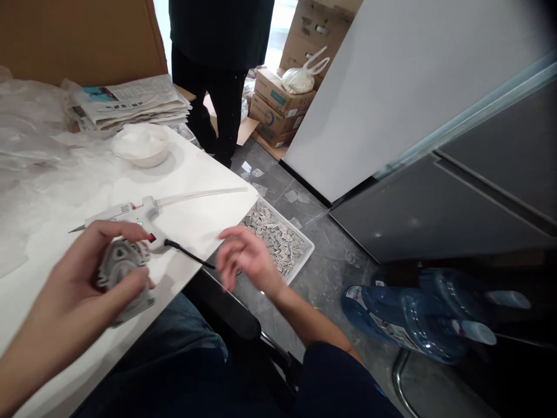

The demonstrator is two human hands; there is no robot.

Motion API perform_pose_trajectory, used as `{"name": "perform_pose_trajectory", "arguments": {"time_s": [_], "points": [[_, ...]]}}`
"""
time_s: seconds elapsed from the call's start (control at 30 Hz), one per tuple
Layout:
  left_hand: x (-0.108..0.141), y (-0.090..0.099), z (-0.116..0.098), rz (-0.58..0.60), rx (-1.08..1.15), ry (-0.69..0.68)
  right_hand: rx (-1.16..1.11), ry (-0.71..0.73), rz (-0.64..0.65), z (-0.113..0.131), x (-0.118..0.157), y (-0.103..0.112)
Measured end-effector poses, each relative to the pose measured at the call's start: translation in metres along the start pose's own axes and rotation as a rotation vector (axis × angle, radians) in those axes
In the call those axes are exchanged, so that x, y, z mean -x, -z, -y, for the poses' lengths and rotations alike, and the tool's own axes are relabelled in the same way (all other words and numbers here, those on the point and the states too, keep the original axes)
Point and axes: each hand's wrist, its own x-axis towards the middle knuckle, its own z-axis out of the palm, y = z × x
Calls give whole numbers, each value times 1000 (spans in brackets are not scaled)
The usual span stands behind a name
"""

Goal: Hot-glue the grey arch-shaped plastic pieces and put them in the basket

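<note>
My left hand [87,278] is closed around a small bundle of grey, patterned pieces [124,273] over the table's near edge. What exactly they are I cannot make out. Just beyond that hand, a white hot glue gun [148,215] lies on its side, a clear glue stick [204,194] sticking out of its back and a black cord [189,253] running off the table. Past the table edge hovers my right hand [246,258], holding nothing, its fingers loosely bent and apart. Below and beyond it, a white tray [307,249] holds many small grey-and-white pieces [274,232].
On the white table [191,157] are a white bowl [145,152], stacked newspapers [134,101] and clear plastic bags [30,139]. A person in dark clothes [220,52] stands behind it. Cardboard boxes [274,110] and large blue water bottles [391,313] are on the floor.
</note>
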Motion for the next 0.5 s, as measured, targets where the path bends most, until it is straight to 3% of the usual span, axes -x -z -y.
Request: {"name": "perform_pose_trajectory", "arguments": {"time_s": [0.03, 0.1, 0.17, 0.2, 0.37, 0.43, 0.47, 0.5], "points": [[1, -8, -6, -20, 10, -63, 24, -36, 146, -2, 5, -25], [3, -24, -16, -80, 27, -273, 32, -113, 312, -8, 12, -59], [4, -39, -23, -45, 40, -382, -44, -129, 330, -12, 15, -70], [3, -46, -25, -2, 53, -374, -75, -114, 320, -13, 15, -68], [-1, -71, -35, 235, 192, -279, -63, -48, 206, -5, 19, -28], [-3, -71, -39, 302, 221, -284, -56, -60, 0, -2, 23, 0], [-4, -68, -40, 309, 229, -277, -55, -29, -205, -1, 24, 17], [-5, -63, -40, 293, 234, -265, -55, 2, -327, -2, 24, 36]]}}
